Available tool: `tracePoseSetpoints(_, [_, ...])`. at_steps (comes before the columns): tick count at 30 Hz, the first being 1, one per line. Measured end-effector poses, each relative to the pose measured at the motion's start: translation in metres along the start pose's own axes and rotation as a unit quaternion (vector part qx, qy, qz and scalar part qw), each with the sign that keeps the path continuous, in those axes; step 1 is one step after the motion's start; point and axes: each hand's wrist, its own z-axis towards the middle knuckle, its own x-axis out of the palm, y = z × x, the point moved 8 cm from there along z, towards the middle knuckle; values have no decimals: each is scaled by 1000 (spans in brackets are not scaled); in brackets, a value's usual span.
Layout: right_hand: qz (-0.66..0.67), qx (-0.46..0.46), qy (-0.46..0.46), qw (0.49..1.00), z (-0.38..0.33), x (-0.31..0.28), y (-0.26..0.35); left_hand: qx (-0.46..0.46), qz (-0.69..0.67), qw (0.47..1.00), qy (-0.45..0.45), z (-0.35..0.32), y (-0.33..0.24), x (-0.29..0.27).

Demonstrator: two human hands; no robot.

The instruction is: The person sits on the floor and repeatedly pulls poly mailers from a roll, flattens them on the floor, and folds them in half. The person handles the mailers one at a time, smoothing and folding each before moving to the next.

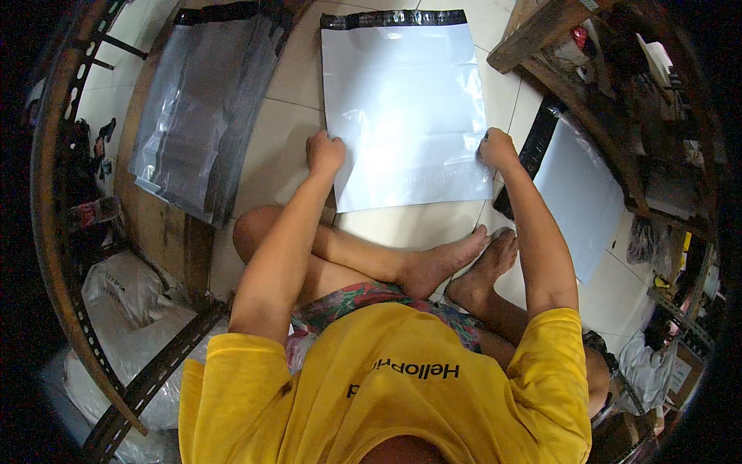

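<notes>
A large white plastic mailing bag with a black strip along its far edge is spread out in front of me. My left hand is closed on its left edge. Across from it, my right hand pinches the right edge at about the same height. The bag looks flat and smooth, with light creases near its right side. Whether it touches the floor or hangs just above it, I cannot tell.
To the left, translucent grey plastic bags lie on a brown cardboard box. More white bags with a black edge lie on the tiled floor at right, beside a wooden frame. A slotted metal rack post stands far left.
</notes>
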Motion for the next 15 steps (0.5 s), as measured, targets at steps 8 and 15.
tracePoseSetpoints(8, [-36, 18, 41, 998, 0, 3, 2, 18, 15, 1000, -5, -8, -14, -7])
tracePoseSetpoints(15, [14, 55, 8, 998, -8, 2, -13, 7, -10, 999, -33, -33, -14, -16])
